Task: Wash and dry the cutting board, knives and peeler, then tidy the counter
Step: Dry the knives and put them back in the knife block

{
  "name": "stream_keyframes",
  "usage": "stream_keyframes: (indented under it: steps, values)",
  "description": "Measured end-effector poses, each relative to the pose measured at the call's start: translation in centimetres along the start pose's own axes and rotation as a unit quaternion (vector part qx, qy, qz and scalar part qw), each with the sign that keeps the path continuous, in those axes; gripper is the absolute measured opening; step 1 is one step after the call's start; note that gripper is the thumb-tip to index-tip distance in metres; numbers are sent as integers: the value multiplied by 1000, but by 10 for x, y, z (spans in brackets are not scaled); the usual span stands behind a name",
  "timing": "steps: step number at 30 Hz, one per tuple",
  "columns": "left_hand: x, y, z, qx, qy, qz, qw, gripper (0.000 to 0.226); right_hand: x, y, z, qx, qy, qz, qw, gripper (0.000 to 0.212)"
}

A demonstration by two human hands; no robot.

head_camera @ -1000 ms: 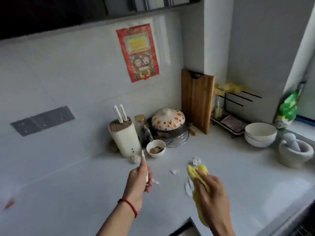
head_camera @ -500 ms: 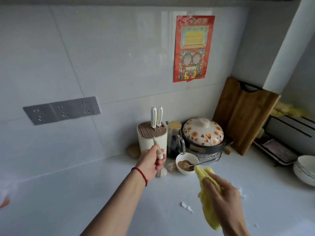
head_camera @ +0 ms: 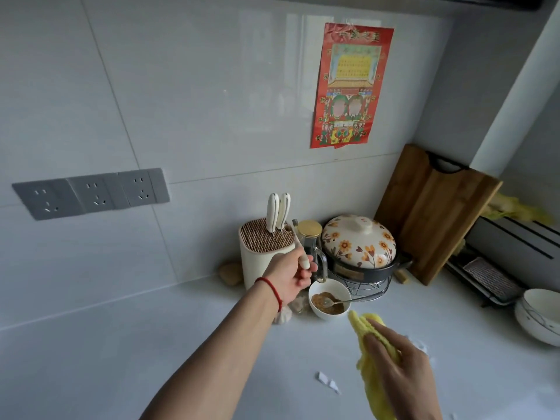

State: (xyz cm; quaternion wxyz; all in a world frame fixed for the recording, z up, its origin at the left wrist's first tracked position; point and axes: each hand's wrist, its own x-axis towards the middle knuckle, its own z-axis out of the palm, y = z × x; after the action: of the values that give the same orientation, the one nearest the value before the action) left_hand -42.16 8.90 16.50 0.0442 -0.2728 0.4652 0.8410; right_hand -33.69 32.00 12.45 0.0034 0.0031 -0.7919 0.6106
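Left hand [head_camera: 292, 275] has raised the knife [head_camera: 298, 247], blade tip hidden at block [head_camera: 263, 253].

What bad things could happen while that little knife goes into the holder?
The left hand holds the small knife with its blade up near the knife block, so the tip might miss a slot and slip. The glass jar and the bowl of sauce sit close by; a bump could knock or spill them.

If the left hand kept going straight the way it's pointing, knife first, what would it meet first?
Probably the slotted top of the knife block: the left hand holds a white-handled knife whose blade points there, beside two handles already in it. Depth is unclear; the glass jar is close.
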Motion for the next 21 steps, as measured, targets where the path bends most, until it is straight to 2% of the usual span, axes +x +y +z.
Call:
stream_keyframes:
  steps: [6, 13, 17, 21]
  values:
    - [23, 18, 14, -19, -6, -4, 1000, 18, 2, 2, -9, 1, 25, 3, 1000, 28]
    - [35, 35, 24, -63, 7, 29, 998, 29, 4, 4, -17, 10, 51, 18, 998, 31]
    - [35, 26, 24, -66, 28, 20, 997, 30, 6, 8, -18, 9, 63, 13, 998, 37]
    - [32, 22, 23, -83, 13, 3, 996, 30, 6, 11, -22, 2, 74, 7, 997, 32]
